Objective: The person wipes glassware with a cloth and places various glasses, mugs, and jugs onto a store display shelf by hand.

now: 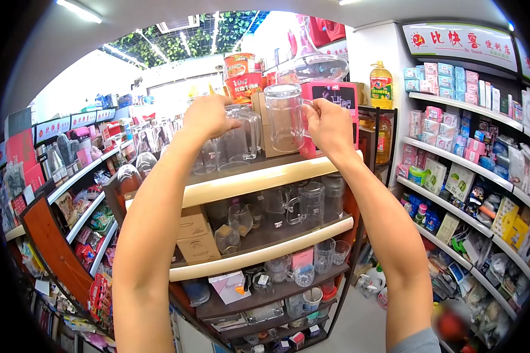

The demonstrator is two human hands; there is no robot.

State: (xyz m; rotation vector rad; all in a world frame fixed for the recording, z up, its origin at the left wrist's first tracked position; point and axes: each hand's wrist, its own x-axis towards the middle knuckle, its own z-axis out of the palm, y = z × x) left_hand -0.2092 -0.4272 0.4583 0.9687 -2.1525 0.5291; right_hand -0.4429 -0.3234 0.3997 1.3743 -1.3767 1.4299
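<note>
My right hand (331, 126) is closed on the handle of a clear glass mug (284, 120), holding it upright over the top shelf, in front of a pink box (356, 126). My left hand (208, 116) is above the left part of that shelf. Its thumb and forefinger are apart, while the other fingers are partly hidden. Just right of and below it stands another clear glass mug (238, 141) with a handle; I cannot make out whether the hand touches it. A shorter glass (205, 160) stands under my left wrist.
Red instant noodle tubs (242, 82) and a large glass vessel (319, 66) are at the back. The cream shelf edge (265, 177) runs across the front. More mugs (312, 203) and brown boxes (194, 235) fill the shelf below. Stocked shelves (465, 159) line the right side.
</note>
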